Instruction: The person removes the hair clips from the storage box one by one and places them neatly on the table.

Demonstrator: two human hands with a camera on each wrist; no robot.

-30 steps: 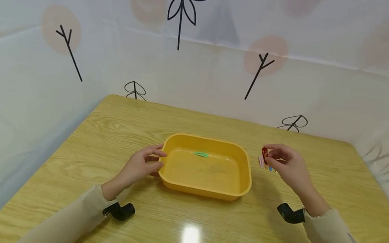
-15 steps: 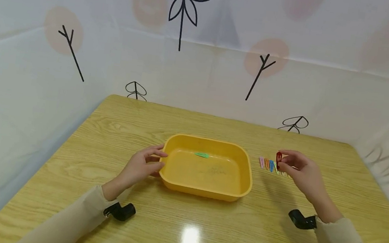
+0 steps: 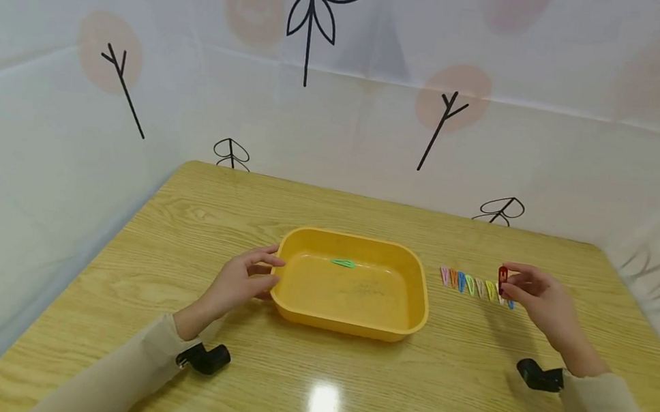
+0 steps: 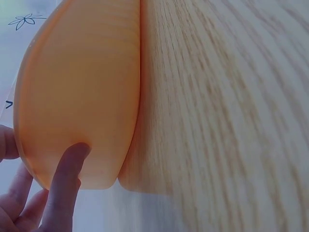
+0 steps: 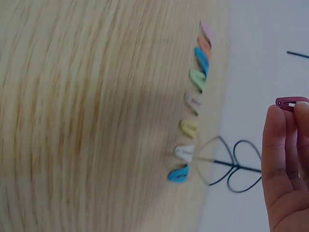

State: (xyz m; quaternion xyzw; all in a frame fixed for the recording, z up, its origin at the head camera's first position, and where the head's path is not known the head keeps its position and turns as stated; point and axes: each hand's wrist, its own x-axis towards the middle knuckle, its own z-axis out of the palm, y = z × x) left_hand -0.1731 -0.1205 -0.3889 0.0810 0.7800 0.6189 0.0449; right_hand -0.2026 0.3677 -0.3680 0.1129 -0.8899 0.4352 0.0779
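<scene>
My right hand [image 3: 546, 308] pinches a dark red snap hair clip [image 3: 502, 277] upright between thumb and fingertips, above the right end of a row of hair clips. In the right wrist view the red hair clip [image 5: 290, 102] shows at the fingertips, away from the row. My left hand [image 3: 239, 277] holds the left side of a yellow plastic basin [image 3: 346, 327], fingertips over its rim. In the left wrist view one finger [image 4: 67, 179] presses the basin's outer wall [image 4: 91, 72]. A green hair clip [image 3: 343, 262] lies inside the basin, near its back wall.
Several hair clips lie side by side right of the basin, from a pink clip [image 3: 444, 275] through a yellow clip [image 3: 489, 290] to a blue clip [image 5: 178, 174] at the far end. The wooden table [image 3: 259, 376] meets a patterned cloth [image 3: 350, 140] behind.
My right hand has moved right along the row with the red hair clip, uncovering more clips. The left hand stays at the basin, which has not moved.
</scene>
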